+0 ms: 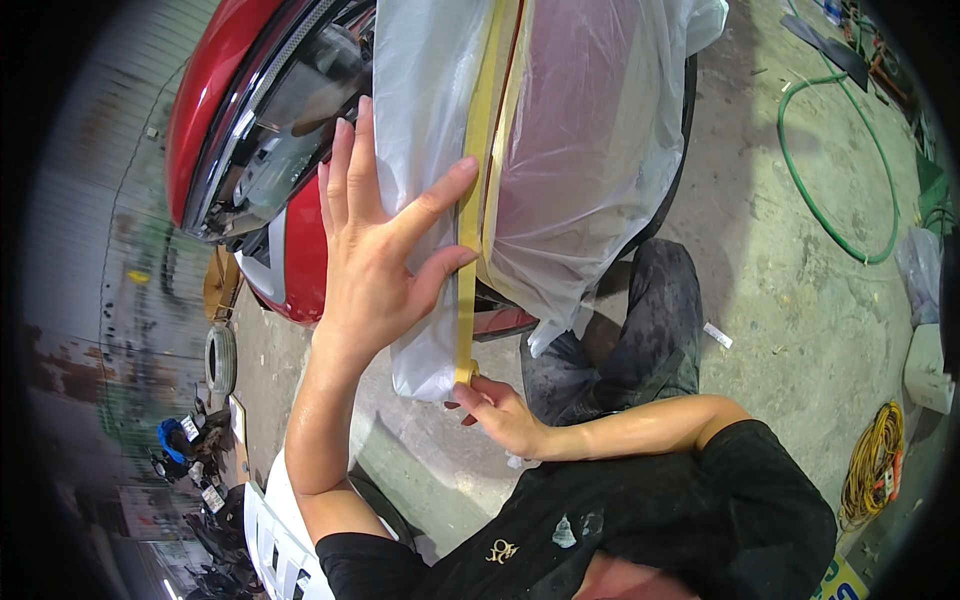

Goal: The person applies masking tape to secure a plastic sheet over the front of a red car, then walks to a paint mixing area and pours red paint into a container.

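Left hand [375, 250], fingers spread and gripping nothing, lies back-up over pale plastic film [425, 90] — its thumb and forefinger tips resting on yellow tape [466, 310], which from my remote post sits just to that hand's right. The strip's long axis runs up my view along the film's right edge, leaning slightly right toward its far end. Right hand [510, 420], nearer the strip's low end, pinches it there between thumb and fingers, as I read it — below the left. Farther right, I see clear sheeting [600, 210] draped beside the tape.
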### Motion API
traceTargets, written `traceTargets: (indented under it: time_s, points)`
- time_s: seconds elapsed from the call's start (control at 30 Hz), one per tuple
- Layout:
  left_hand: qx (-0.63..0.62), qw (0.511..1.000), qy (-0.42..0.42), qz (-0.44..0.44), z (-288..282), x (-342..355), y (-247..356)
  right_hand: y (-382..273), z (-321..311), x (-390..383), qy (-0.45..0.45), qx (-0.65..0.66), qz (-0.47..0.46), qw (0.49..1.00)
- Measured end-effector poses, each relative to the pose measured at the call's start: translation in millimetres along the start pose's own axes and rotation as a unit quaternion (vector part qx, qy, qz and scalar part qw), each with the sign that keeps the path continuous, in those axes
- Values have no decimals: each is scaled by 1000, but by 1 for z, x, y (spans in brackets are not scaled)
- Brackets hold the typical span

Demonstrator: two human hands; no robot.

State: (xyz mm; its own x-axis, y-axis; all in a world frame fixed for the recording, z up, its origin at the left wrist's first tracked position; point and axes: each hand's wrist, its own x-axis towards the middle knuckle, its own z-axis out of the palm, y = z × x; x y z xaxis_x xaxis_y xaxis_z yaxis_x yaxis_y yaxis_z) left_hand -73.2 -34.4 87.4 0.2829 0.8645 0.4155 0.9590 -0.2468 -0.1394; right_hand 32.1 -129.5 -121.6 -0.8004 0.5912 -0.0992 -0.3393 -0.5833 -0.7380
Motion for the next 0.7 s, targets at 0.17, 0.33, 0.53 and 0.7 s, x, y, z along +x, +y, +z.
traceTargets:
  time_s: [0.17, 0.33, 0.53, 0.7]
  points:
    - [-6, 1000, 1, 8, 3, -10, -1, 7, 2, 6, -9, 7, -28, 1000]
    - [33, 999, 30, 30, -5, -23, -4, 9, -7, 11, 14, -67, -92, 993]
    - [27, 992, 120, 2, -13, -46, -16, 13, -8, 14, 45, -119, -190, 973]
    - [73, 976, 37, 200, -19, -48, 16, 10, -2, 12, 30, -158, -283, 946]
